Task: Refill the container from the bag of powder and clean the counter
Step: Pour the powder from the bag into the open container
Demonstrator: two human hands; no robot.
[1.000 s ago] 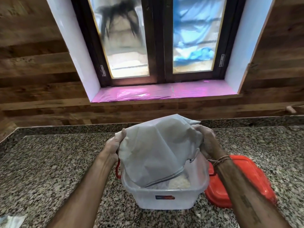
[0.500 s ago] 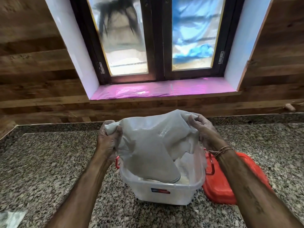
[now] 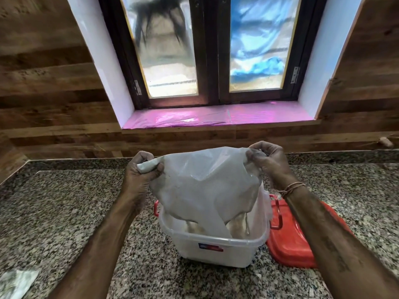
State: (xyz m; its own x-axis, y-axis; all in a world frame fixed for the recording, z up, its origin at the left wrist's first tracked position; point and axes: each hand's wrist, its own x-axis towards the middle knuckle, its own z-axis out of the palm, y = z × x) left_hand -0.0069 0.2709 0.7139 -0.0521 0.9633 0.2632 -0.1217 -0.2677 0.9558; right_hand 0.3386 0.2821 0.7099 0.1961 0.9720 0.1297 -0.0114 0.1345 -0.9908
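Left hand (image 3: 142, 169) grips one upper corner of the bag (image 3: 205, 186), fingers curled tight round a bunched bit of plastic. Right hand (image 3: 267, 160) pinches the other upper corner between thumb and fingers. Both hands are raised about level and well apart, with the bag stretched between them.

Bag is whitish translucent plastic, slack and creased. It hangs mouth-down over the container (image 3: 216, 249), lower end dipping inside past the rim, and a dusty film shows on the plastic.

Container is a clear square tub, uncovered, standing on the counter (image 3: 54, 212) at centre view between the forearms. Pale powder (image 3: 235, 225) shows dimly inside under the bag; fill level cannot be told. Small red-and-blue label (image 3: 210, 247) on the near wall. Red latch (image 3: 155, 207) at the left side of the rim, another at the right.

Red lid (image 3: 289, 240) lies flat on the counter just right of the container, partly hidden by the right forearm. Thin thread (image 3: 291, 187) is tied round the right wrist.

Counter is speckled grey granite. Crumpled pale scrap (image 3: 15, 283) lies at the near left, well apart from the container; what it is cannot be told.

Wood-plank wall (image 3: 43, 83) runs behind the counter. Dark-framed two-pane window (image 3: 207, 50) is set in it, with frosted glass. Sill (image 3: 216, 116) is covered in a pink sheet.
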